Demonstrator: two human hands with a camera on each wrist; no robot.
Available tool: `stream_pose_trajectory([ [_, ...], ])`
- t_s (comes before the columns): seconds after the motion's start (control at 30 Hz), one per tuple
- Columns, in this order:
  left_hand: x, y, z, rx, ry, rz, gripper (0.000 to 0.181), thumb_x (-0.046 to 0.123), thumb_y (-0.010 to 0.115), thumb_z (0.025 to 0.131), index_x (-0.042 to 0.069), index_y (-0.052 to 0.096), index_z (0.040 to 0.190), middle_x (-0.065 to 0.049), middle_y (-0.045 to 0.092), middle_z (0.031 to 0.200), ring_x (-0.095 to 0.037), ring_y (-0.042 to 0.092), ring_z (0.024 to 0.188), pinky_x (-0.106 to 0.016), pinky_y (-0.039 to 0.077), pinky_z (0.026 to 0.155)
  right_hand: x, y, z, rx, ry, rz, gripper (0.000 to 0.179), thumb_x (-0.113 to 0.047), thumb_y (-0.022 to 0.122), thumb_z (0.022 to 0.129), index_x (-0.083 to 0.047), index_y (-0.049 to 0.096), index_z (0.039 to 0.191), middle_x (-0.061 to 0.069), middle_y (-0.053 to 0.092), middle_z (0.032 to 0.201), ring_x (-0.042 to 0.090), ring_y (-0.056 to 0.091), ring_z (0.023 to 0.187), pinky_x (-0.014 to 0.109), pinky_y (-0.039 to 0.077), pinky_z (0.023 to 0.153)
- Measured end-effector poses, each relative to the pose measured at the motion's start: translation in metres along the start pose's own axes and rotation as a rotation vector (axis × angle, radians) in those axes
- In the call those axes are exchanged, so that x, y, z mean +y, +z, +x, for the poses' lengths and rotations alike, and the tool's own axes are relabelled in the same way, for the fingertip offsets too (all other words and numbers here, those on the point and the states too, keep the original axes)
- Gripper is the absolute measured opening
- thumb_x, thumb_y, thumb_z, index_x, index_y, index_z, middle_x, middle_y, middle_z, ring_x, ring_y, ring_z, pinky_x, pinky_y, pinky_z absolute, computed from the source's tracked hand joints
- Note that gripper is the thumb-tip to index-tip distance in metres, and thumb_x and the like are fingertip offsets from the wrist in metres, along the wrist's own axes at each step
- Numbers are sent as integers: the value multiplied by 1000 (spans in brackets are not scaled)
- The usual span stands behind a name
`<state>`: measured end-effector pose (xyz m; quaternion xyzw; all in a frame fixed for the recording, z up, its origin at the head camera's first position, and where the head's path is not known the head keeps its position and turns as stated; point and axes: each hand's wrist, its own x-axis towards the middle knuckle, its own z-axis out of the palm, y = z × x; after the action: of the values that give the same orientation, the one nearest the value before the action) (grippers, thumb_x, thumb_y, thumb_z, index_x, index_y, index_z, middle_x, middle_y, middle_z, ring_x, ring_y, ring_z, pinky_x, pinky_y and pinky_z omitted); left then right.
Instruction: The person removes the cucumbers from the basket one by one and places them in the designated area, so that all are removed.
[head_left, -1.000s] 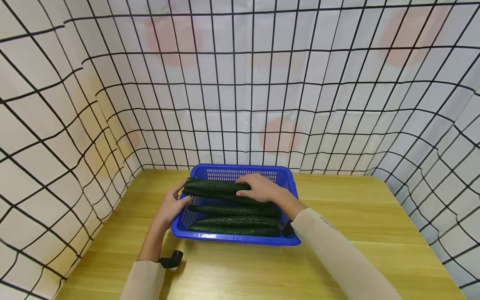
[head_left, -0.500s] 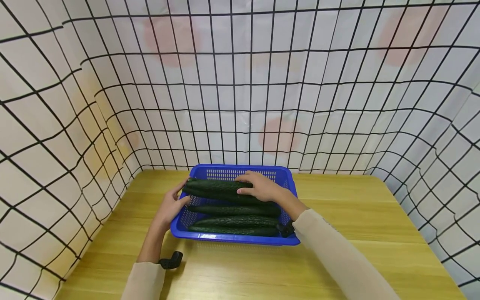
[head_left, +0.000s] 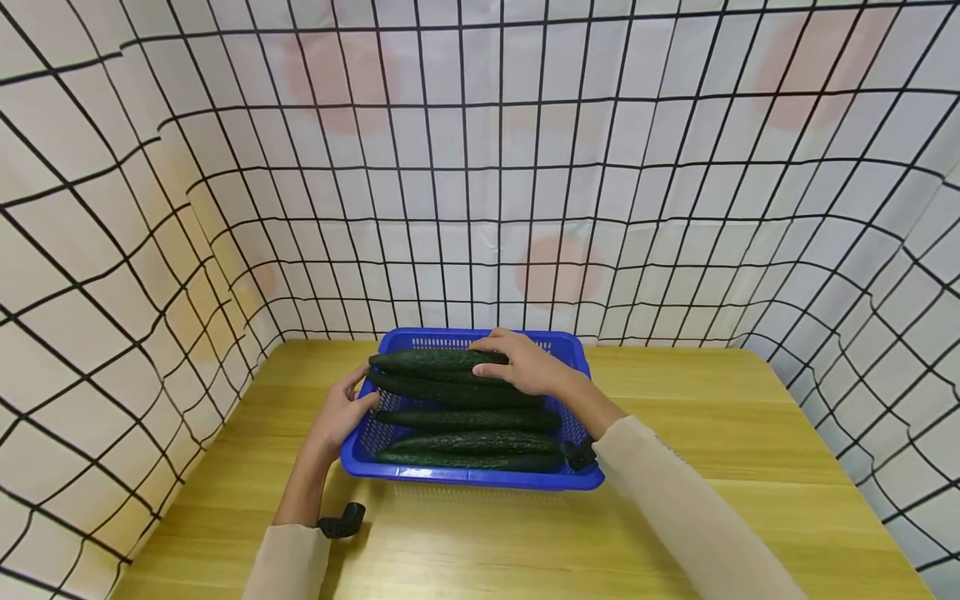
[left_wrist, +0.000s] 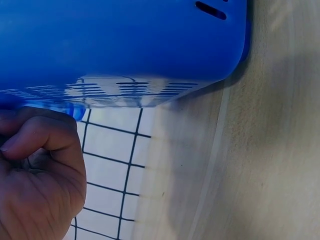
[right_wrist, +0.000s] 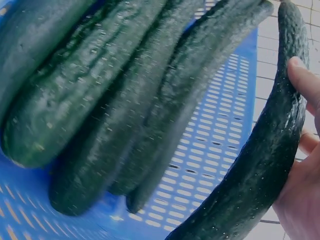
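Observation:
A curved dark green cucumber (head_left: 427,361) is in my right hand (head_left: 528,364), held near the far side of the blue plastic basket (head_left: 480,477). In the right wrist view, my thumb lies along one side of this cucumber (right_wrist: 260,165), which stands apart from the others. Several more cucumbers (head_left: 468,419) lie lengthwise in the basket, roughly parallel. At the basket's left end, my left hand (head_left: 341,417) grips the rim. The left wrist view shows its fingers curled at the edge of the basket (left_wrist: 125,45).
The basket stands on a yellow wood-grain table (head_left: 480,542). Behind and along both sides rises a white sheet with a black grid (head_left: 487,192). A black wrist camera (head_left: 343,520) hangs over the table by the left sleeve.
My right hand has shifted a little towards the far rim, taking the cucumber with it and away from the neighbouring one. The left hand has stayed at the basket's left end.

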<state>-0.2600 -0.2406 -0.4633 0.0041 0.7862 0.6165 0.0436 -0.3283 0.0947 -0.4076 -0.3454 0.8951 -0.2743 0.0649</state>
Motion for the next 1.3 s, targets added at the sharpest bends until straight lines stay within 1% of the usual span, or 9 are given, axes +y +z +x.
stream_pose_trajectory([
  [0.1, 0, 0, -1, 3, -8, 12, 80, 7, 58, 91, 25, 30, 164, -12, 20, 171, -31, 61, 105, -37, 61, 77, -4, -8, -1, 14, -21, -10, 54, -46, 57, 103, -20, 55, 150, 9, 53, 147, 29, 53, 134, 53, 48, 111],
  [0.2, 0, -1, 0, 0, -9, 15, 81, 7, 58, 92, 25, 27, 165, -19, 35, 164, -29, 62, 99, -34, 59, 75, -10, -17, -4, 28, -42, -16, 53, -44, 57, 103, -18, 56, 149, 7, 56, 146, 29, 54, 135, 53, 47, 112],
  [0.33, -1, 1, 1, -1, -8, -13, 81, 3, 58, 92, 29, 30, 163, -25, 62, 135, -24, 67, 82, -34, 61, 71, -15, -29, -9, 40, -55, -16, 52, -43, 57, 104, -17, 56, 149, 7, 55, 151, 31, 49, 141, 54, 42, 118],
  [0.43, -1, 2, 2, 4, -6, -22, 81, 1, 58, 92, 30, 32, 163, -24, 69, 117, -22, 68, 76, -36, 63, 69, -17, -38, -16, 48, -61, -35, 52, -42, 57, 104, -17, 56, 149, 8, 54, 152, 32, 48, 143, 55, 41, 118],
  [0.6, 1, 3, 2, -5, -15, -26, 82, 1, 58, 92, 33, 32, 162, -30, 67, 119, -25, 71, 80, -41, 65, 72, -10, -54, -32, 89, -78, -101, 49, -38, 60, 103, -15, 59, 146, 10, 59, 145, 33, 54, 135, 55, 45, 113],
  [0.9, -1, 2, 2, -22, -36, -43, 83, 0, 58, 92, 34, 31, 163, -34, 62, 133, -29, 73, 88, -48, 65, 78, 31, -72, -78, 154, -40, -162, 46, -34, 61, 103, -13, 60, 144, 12, 61, 138, 35, 56, 128, 58, 48, 107],
  [1.0, -2, 1, 2, -15, -40, -31, 83, 0, 58, 92, 34, 32, 162, -26, 70, 107, -29, 73, 87, -47, 65, 78, 41, -76, -92, 162, -17, -169, 46, -34, 60, 103, -12, 60, 144, 13, 61, 138, 36, 56, 128, 59, 48, 107],
  [1.1, -2, 0, 2, -19, -34, -31, 83, -1, 58, 92, 34, 31, 163, -14, 66, 78, -29, 74, 84, -48, 65, 77, 50, -79, -105, 173, 8, -173, 45, -33, 60, 104, -12, 60, 144, 12, 62, 137, 36, 57, 126, 58, 48, 106],
  [1.3, 0, -1, 2, -19, -28, -27, 84, -1, 58, 92, 34, 31, 163, -1, 57, 66, -28, 73, 80, -47, 65, 75, 69, -88, -128, 203, 50, -179, 44, -29, 59, 105, -11, 59, 144, 15, 61, 137, 39, 55, 128, 62, 46, 105],
])
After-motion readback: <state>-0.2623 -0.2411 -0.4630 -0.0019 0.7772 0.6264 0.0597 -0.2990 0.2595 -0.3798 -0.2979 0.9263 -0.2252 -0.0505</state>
